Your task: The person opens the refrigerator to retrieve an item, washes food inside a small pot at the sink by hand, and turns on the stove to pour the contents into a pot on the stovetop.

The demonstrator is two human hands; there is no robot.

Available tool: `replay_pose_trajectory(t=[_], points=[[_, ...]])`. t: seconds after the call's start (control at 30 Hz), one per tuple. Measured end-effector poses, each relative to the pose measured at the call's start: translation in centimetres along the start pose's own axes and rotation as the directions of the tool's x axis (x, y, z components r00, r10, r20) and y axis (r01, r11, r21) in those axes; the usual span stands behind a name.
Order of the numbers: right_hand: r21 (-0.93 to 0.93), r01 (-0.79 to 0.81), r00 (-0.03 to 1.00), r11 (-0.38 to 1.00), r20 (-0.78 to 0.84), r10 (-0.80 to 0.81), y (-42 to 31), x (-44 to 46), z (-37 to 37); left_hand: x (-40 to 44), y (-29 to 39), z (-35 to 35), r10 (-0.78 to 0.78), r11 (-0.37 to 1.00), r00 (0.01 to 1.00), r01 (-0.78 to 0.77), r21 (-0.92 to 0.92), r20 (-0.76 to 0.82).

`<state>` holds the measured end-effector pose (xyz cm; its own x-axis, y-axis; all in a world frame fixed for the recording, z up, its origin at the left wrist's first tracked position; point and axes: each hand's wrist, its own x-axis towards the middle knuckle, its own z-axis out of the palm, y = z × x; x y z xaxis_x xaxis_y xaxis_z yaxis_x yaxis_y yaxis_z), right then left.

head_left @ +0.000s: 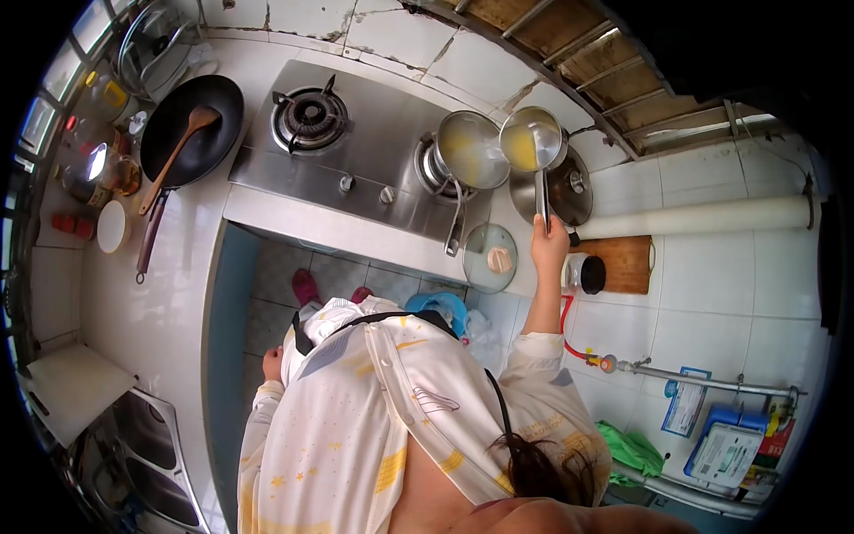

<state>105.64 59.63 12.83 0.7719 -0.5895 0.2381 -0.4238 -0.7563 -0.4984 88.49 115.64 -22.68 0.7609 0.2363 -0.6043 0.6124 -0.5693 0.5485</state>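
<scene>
My right hand (550, 236) is wrapped round the handle of a small metal pan (543, 125) with yellow liquid in it. The pan is held tilted at the right rim of a metal pot (447, 127), which sits on the right burner and also holds yellowish liquid. Under the raised pan, a glass lid with a dark knob (578, 198) lies on the counter. A second glass lid (479, 264) rests near the counter's front edge. My left hand (272, 364) hangs low beside my clothing, touching no utensil; its fingers are too small to read.
On the left counter stands a black frying pan (213, 96) with a wooden spatula (203, 117), near several bottles (108, 93). A jar (591, 274) and cutting board (627, 265) are at the right. A sink (142, 427) is lower left; a blue bin (452, 307) stands below.
</scene>
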Motion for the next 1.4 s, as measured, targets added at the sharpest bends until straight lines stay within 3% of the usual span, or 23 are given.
replay_pose_trajectory(t=[0.07, 0.17, 0.3, 0.47, 0.8, 1.13, 1.2, 1.4], points=[[-0.096, 0.069, 0.997, 0.993, -0.028, -0.071, -0.1, 0.5, -0.2, 0.2, -0.2, 0.1, 0.011, 1.0, 1.0, -0.011, -0.004, -0.004], [-0.059, 0.012, 1.0, 0.998, -0.024, -0.013, -0.8, 0.4, -0.5, 0.3, -0.1, 0.0, -0.003, 1.0, 1.0, 0.003, -0.009, 0.022], [0.01, 0.069, 0.992, 0.998, -0.104, -0.068, -1.3, -0.1, -0.7, 0.5, -0.4, 0.3, -0.003, 1.0, 1.0, 0.002, 0.031, 0.014], [-0.145, 0.052, 0.997, 0.988, -0.047, -0.059, -1.7, 0.3, -0.8, 0.5, 0.1, 0.0, -0.027, 0.999, 0.999, 0.025, 0.047, 0.035], [-0.146, 0.108, 0.988, 0.983, -0.097, -0.123, -1.5, -0.2, 0.0, -0.1, 0.0, 0.0, 0.006, 1.0, 1.0, -0.006, 0.006, 0.009], [-0.069, 0.089, 0.994, 0.994, -0.052, -0.093, 1.0, 0.8, 3.8, -0.1, 0.8, -0.5, -0.045, 0.999, 0.999, 0.044, 0.027, 0.023], [-0.041, -0.006, 0.995, 0.999, 0.097, 0.01, 0.9, 0.7, 4.2, -0.2, 0.9, -0.7, -0.057, 0.998, 0.998, 0.056, 0.019, 0.036], [-0.122, 0.1, 0.994, 0.987, 0.066, -0.093, 0.6, 0.7, 6.2, -0.5, 1.3, -0.9, -0.085, 0.996, 0.995, 0.083, 0.035, 0.045]])
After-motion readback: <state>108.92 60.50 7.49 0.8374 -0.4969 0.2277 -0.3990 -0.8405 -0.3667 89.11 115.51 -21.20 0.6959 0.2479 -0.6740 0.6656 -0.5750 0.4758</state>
